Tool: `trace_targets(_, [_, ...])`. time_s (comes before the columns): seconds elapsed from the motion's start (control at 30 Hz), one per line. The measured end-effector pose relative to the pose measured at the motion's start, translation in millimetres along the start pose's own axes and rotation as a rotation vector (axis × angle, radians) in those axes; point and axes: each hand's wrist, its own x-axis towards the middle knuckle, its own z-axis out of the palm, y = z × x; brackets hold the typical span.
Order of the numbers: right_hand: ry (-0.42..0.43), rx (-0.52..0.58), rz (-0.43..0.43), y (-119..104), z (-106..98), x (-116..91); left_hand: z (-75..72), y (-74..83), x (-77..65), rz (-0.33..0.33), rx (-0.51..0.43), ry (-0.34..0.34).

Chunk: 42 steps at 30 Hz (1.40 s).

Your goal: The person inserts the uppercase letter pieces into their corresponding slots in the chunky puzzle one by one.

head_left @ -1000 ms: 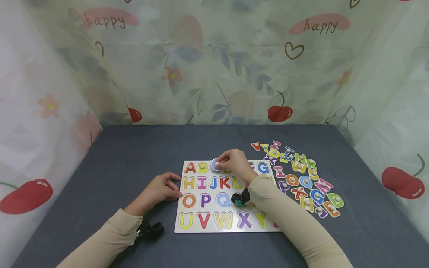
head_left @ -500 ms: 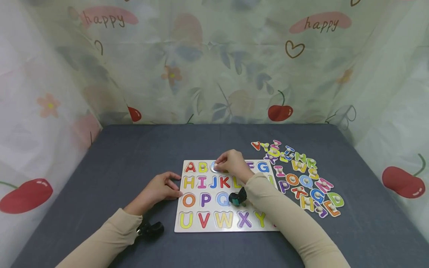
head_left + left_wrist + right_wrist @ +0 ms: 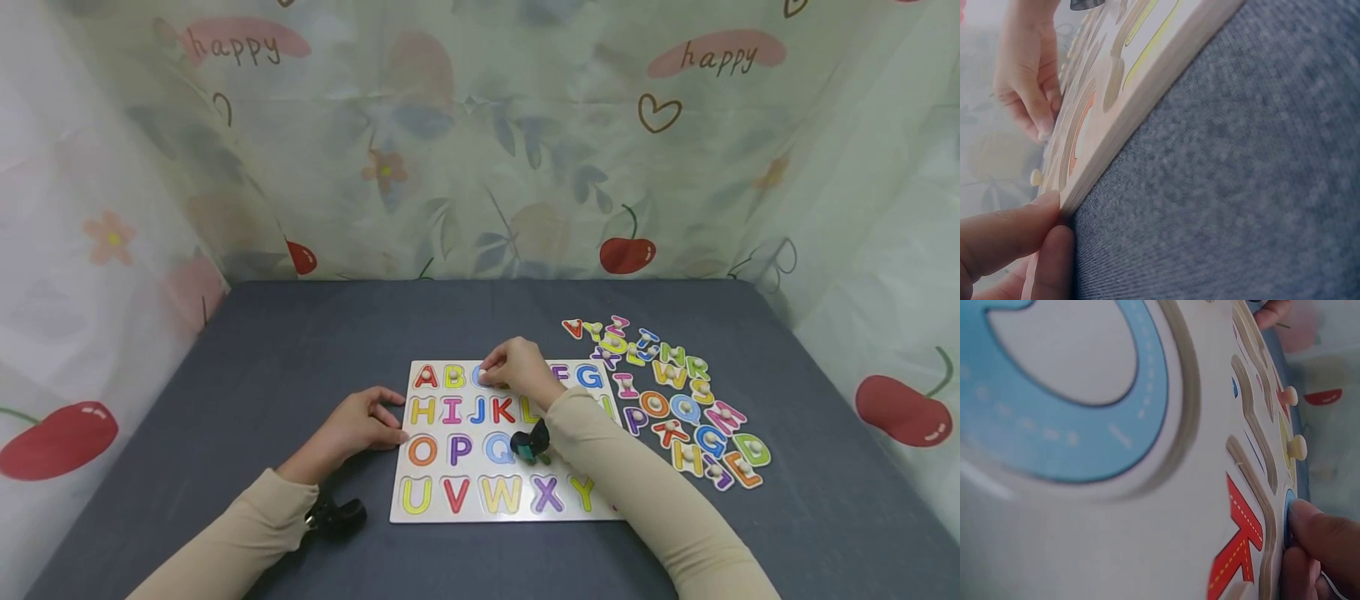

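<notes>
Head view, board: the alphabet puzzle board (image 3: 438, 428) is lying flat on the dark grey cloth (image 3: 300, 333), its long axis running left to right, its printed letters standing with tops toward the far edge.
Letter C: the blue letter C piece (image 3: 476, 377) is occupying the third place of the top row, just right of the yellow letter B piece (image 3: 453, 377); its rounded back is pointing left, its open side is hiding under fingers. Cannot tell whether it is sitting fully down.
Right hand: the right hand (image 3: 522, 367) is pinching the C between thumb and fingers, mostly covering the knob.
Left hand: the left hand (image 3: 366, 422) is resting at the board's left edge, fingers loosely extended, tips touching the wood.
A and B: the red letter A piece (image 3: 426, 377) and the B are sitting upright in their slots, knobs showing.
Loose letters: the loose letter pieces (image 3: 685, 407) are lying right of the board, pointing various ways.
</notes>
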Motion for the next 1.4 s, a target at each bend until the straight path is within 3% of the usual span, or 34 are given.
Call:
trace_targets(0.6, [-0.047,-0.018,0.029,-5,-2,1,-1.0,-0.3,1.4,-0.004,0.000,-0.005])
trace_targets(1.07, [-0.095,-0.036,-0.009,1,-6,2,-0.2,2.0,-1.7,-0.008,-0.006,-0.002])
trace_targets(1.23, [-0.112,0.016,-0.014,2,-20,-2,0.2,0.1,-0.7,-0.015,-0.003,0.006])
trace_targets(1.4, [-0.093,0.105,-0.048,2,-53,-11,0.0,-2.7,1.3,0.005,-0.011,0.000])
